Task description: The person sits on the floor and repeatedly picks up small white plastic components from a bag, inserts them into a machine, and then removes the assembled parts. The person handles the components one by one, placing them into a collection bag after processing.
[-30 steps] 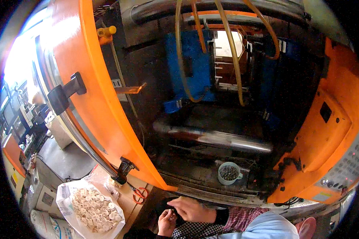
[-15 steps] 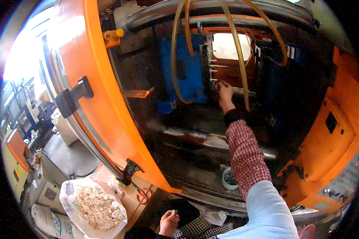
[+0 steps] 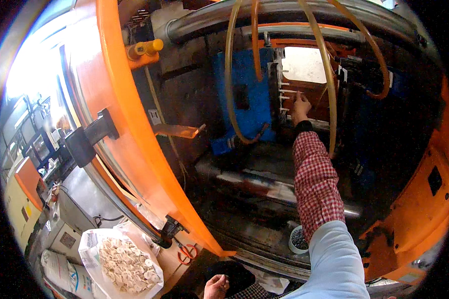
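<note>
My right arm reaches deep into an orange-framed moulding machine. My right hand [image 3: 301, 107] is closed, its fingertips at the end of a thin white plastic rod [image 3: 288, 91]. That rod is one of several sticking out sideways from the metal mould face [image 3: 276, 82], beside a blue plate [image 3: 253, 94]. How firmly the fingers grip the rod is too small to see. Low in the view, near my lap, my left hand [image 3: 216, 287] is closed with thumb and fingers pressed together. Something tiny and dark may show at its fingertips, but I cannot make it out.
Yellowish hoses [image 3: 320, 65] hang in front of the mould. An orange door [image 3: 149, 164] stands at the left. Below it are a bag of cream plastic pieces [image 3: 127, 264] and red-handled scissors [image 3: 187, 254]. A white cup of dark granules [image 3: 298, 241] sits on the machine's lower ledge.
My right hand has risen slightly along the mould face, from a lower white rod to a longer one above it. My left hand stays closed near my lap. The whole view has shifted a little.
</note>
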`<state>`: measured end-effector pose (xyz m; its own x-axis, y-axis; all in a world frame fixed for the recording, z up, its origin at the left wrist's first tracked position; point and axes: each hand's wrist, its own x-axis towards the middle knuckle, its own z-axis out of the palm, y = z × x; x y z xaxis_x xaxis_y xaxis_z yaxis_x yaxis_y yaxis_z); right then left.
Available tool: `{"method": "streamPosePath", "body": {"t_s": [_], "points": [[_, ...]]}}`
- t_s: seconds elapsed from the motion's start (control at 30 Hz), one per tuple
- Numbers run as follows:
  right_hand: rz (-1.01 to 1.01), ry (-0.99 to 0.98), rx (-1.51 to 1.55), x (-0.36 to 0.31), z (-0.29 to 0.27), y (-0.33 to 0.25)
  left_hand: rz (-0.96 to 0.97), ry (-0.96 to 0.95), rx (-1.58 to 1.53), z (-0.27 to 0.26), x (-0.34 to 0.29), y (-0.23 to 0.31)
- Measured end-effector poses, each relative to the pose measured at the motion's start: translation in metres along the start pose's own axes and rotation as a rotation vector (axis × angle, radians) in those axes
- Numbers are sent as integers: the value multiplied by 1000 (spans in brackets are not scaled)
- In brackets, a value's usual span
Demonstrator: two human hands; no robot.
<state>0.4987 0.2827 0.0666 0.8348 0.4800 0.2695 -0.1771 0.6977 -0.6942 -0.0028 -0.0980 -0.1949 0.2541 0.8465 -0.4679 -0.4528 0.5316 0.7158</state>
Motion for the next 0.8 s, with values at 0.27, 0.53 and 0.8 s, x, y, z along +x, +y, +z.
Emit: {"method": "streamPosePath", "body": {"t_s": [0.27, 0.53, 0.8], "points": [[-144, -100, 179, 124, -70, -47, -7, -153, 81, 23, 12, 2], [-408, 25, -296, -262, -51, -95, 183, -163, 258, -16, -14, -4], [-95, -618, -479, -479, -150, -152, 306, -193, 107, -38, -65, -4]]}}
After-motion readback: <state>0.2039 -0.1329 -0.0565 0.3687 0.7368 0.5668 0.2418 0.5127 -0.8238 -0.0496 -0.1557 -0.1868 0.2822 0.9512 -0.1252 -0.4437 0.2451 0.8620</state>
